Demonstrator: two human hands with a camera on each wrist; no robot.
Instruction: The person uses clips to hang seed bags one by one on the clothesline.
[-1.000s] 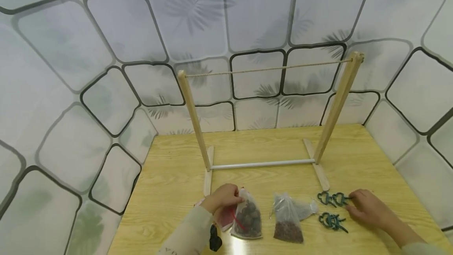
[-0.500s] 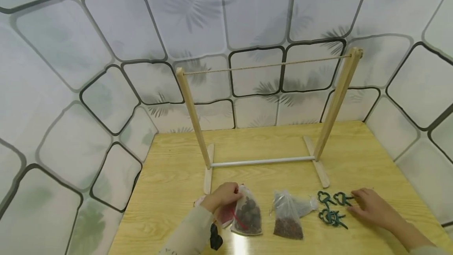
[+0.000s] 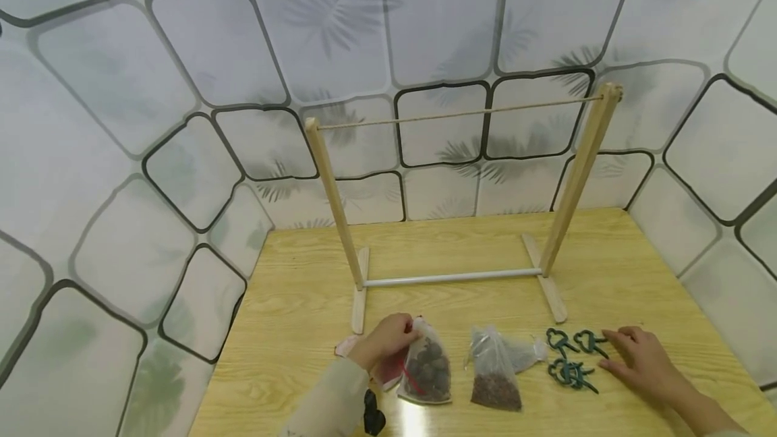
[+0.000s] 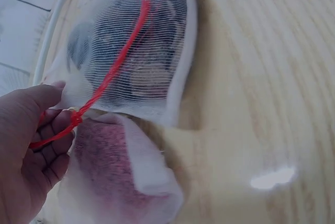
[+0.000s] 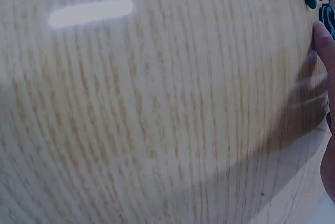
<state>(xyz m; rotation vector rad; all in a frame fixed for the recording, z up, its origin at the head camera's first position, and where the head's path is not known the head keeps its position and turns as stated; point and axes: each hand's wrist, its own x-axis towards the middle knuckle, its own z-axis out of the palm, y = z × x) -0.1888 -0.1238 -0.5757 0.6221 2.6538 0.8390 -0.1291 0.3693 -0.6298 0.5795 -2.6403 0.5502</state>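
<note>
My left hand [image 3: 388, 339] pinches the top end of a white mesh drawstring bag [image 3: 427, 366] holding dark round lumps. A red cord [image 4: 112, 72] lies over the bag and runs across the fingers in the left wrist view. Partly beneath that hand is a second mesh bag [image 4: 112, 161] with reddish contents. My right hand [image 3: 646, 363] hovers low or rests at the right, fingers loosely bent around nothing. Its fingertips are close beside a dark green clip [image 3: 587, 341]; contact is hard to tell. Another green clip [image 3: 560, 340] and a small cluster of clips [image 3: 570, 375] lie to its left.
A translucent bag of brown-red bits [image 3: 496, 390] overlaps a greyish bag [image 3: 523, 356] mid-table. Behind stands a wooden frame [image 3: 573, 187] with a rope [image 3: 461, 114] across its top and a white bar [image 3: 452, 278] below. A black object [image 3: 373, 417] lies by the left sleeve.
My right hand has drawn slightly away from the nearest green clip, and its fingers have loosened. The left hand keeps its hold on the mesh bag, almost unmoved.
</note>
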